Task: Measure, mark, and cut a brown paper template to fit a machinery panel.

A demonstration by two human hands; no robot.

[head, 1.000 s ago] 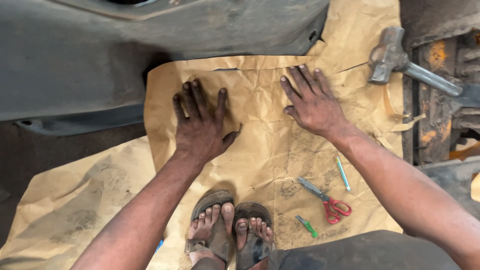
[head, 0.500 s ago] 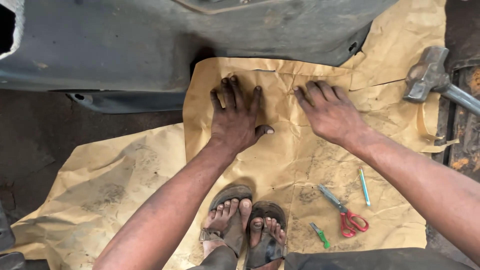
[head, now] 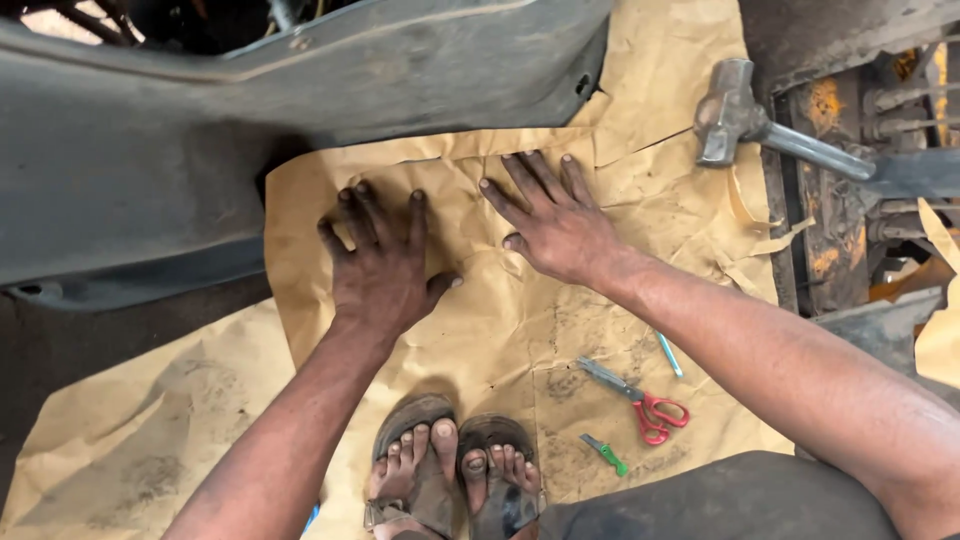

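Note:
My left hand [head: 385,265] lies flat, fingers spread, on a sheet of creased brown paper [head: 500,330] spread over the floor. My right hand [head: 553,222] presses flat on the same sheet just to the right, its fingers pointing up and left. Neither hand holds anything. The paper's upper edge runs under a large dark grey moulded panel [head: 250,120] that fills the top left. My two feet in worn sandals [head: 450,470] stand on the paper below my hands.
Red-handled scissors [head: 640,398], a small green tool [head: 605,453] and a light blue pen [head: 670,354] lie on the paper at lower right. A metal hammer [head: 745,125] rests at upper right beside rusty machinery [head: 850,210]. A dark panel [head: 720,500] sits bottom right.
Both hands stay flat on the paper, now closer together. The view has shifted, so the hands sit further left than half a second ago and the hammer shows more fully.

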